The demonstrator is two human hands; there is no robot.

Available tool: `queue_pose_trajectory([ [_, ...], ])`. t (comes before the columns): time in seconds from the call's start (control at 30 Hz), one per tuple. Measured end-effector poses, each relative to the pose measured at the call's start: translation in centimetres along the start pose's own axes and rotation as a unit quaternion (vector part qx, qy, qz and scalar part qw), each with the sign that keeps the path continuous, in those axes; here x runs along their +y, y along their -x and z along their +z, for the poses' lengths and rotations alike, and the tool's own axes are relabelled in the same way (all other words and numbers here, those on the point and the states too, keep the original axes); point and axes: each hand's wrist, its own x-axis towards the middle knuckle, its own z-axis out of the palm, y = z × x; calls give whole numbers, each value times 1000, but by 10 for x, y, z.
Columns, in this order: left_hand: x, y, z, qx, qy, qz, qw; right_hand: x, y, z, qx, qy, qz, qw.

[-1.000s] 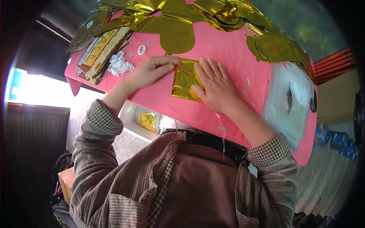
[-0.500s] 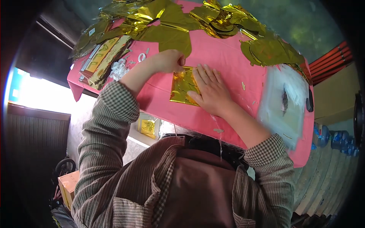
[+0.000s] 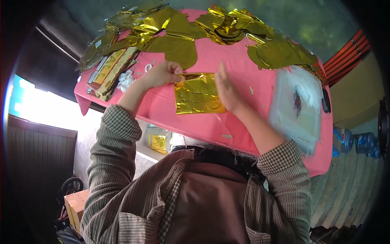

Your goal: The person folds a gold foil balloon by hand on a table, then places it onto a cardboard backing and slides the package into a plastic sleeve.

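A shiny gold foil piece (image 3: pixel 197 95), folded into a rough square, lies on the pink tablecloth in front of me. My left hand (image 3: pixel 165 74) is closed at its upper left corner, with thumb and fingers pinched on the foil's edge. Along the right edge of the foil stands my right hand (image 3: pixel 228 90), turned on its side with the fingers stretched out. It grips nothing, and its fingertips are slightly blurred.
Large flat gold foil shapes (image 3: pixel 178 46) lie along the far edge, with more foil (image 3: pixel 280 55) at right. Clear plastic bags (image 3: pixel 294 118) are stacked on the right. Narrow printed packs (image 3: pixel 111 71) and white ribbon rolls (image 3: pixel 126 80) lie left. Blue water bottles (image 3: pixel 363 144) stand on the floor.
My right hand has lifted from lying flat on the foil and tipped onto its side at the right edge, uncovering more foil. My left hand still pinches the upper left corner.
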Motion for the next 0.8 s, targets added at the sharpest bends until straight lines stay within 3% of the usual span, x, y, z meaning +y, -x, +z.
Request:
queue_pose_trajectory([
  [0.03, -6, 4, -1, 17, 64, 2, 998, 4, -2, -3, 62, -141, 17, 988],
  [0.1, -4, 14, -4, 33, 121, 7, 992, 17, -7, -13, 92, -129, 6, 987],
  [0.17, 1, 25, -3, 61, 133, -13, 989, 17, -5, -18, 117, -275, 107, 948],
  [0.27, 15, 31, -3, 65, 145, -11, 987, 7, -6, -20, 97, -355, 136, 920],
  [0.4, 15, 27, 0, 68, 183, 12, 981, 6, -4, -22, 40, -323, 126, 937],
  [0.47, 13, 22, 2, 66, 164, 12, 984, 8, -2, -25, -35, -326, 132, 935],
  [0.63, 22, 18, 8, 70, 140, 8, 988, 9, 1, -30, -14, -344, 139, 928],
  [0.8, 22, 17, 19, 46, 306, 3, 951, 8, 1, -31, 30, -348, 115, 930],
])
